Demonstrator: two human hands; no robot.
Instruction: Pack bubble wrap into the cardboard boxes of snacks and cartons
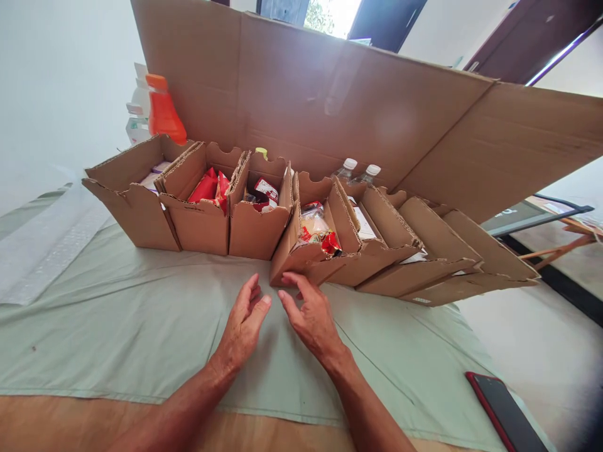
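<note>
My left hand [244,322] hovers above the green cloth [160,320], fingers apart and nothing in them. Close beside it, my right hand [308,312] is open too, its fingertips near the lower front corner of a tilted cardboard box [325,271]; whether they touch it I cannot tell. Red and clear snack packets [313,223] lie in that box. Left of it stands a cardboard box [259,237] with dark red and white packets [266,190]. A further box [200,227] holds red packets [210,186].
Several more cardboard boxes [424,276] lean rightward; the leftmost box [141,220] stands upright. Behind them rises a large cardboard panel [292,81], with an orange bottle [164,113] and clear bottles [348,168] before it. Bubble wrap [51,245] lies left, a phone [509,411] right.
</note>
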